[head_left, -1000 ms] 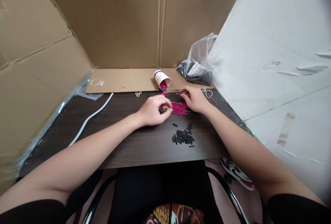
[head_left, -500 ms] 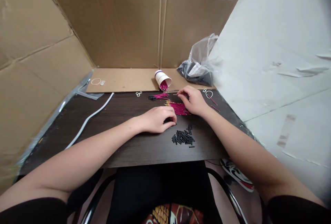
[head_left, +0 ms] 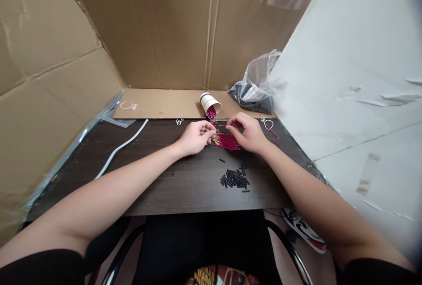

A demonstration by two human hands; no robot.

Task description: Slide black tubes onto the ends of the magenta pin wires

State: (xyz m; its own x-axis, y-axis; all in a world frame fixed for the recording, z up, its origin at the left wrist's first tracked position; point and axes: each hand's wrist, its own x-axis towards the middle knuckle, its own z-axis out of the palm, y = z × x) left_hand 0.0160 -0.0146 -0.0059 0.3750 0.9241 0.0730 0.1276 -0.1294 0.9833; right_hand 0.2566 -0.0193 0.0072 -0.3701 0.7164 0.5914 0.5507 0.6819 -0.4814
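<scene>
My right hand [head_left: 246,132] pinches a thin wire [head_left: 221,125] whose end points left toward my other hand. Fingers closed, my left hand [head_left: 198,138] is just left of that tip; whatever it pinches is too small to make out. Below both hands lies a bundle of magenta wires [head_left: 227,141] with gold-coloured ends to the left. Nearer me is a heap of short black tubes [head_left: 234,178], and a single black tube [head_left: 222,160] lies apart above it. The magenta and black pieces behind my left hand are mostly hidden.
A paper cup [head_left: 210,104] lies tipped over with magenta wires at its mouth, on a cardboard strip [head_left: 165,102]. A clear bag [head_left: 253,91] of dark pieces stands back right. A pale tube [head_left: 121,146] lies left; rubber bands [head_left: 269,124] and loose wires [head_left: 276,142] lie right.
My left hand has moved up and away from beside the black tubes to near the wire's tip. My right hand stays about where it was. The view has shifted slightly.
</scene>
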